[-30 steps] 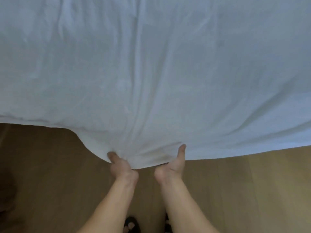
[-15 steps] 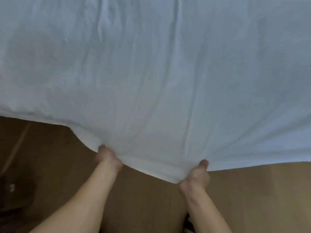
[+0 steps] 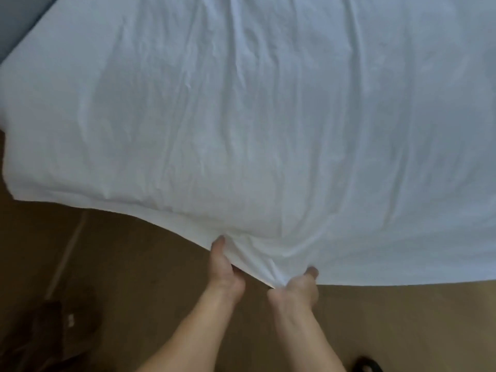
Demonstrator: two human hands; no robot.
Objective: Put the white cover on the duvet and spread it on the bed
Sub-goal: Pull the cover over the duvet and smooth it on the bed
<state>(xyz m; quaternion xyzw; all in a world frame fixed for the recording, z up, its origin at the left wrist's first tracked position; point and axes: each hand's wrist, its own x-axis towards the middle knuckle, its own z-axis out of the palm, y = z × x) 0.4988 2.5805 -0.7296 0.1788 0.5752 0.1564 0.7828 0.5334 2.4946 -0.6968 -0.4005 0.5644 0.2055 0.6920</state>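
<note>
"Head view, then: which step is in hand?"

"Spreading, I judge. The white cover point(image 3: 241, 130) lies broad and creased across most of the frame, and its near edge is held up over the wooden floor point(image 3: 402, 331). Whether the duvet is fully inside I cannot tell. Only white cloth shows, and it hides the bed beneath."

"And the hands?"

"Both grip that near edge, close together. The left hand point(image 3: 224, 267) has its thumb on top and its fingers curled under the hem. The right hand point(image 3: 296, 289) pinches a bunched fold just beside it."

"What does the next move call for?"

"Probably a pull toward the person and a lowering, so the ridges running away from the hands flatten. With the hands so near each other, the cloth gathers between them. Moving them apart along the hem would likely spread the tension better."

"Anything around that stands in the way?"

"A dark, blurred heap point(image 3: 61, 326) lies on the floor at the lower left, too dim to name. A pale strip point(image 3: 67, 253) runs up from it toward the cover's left corner. A dark slipper point(image 3: 367, 365) shows at the bottom right, and a grey-blue surface point(image 3: 18, 20) fills the top left corner. The heap is well apart from the hands, so I judge that nothing blocks the pull."
</note>
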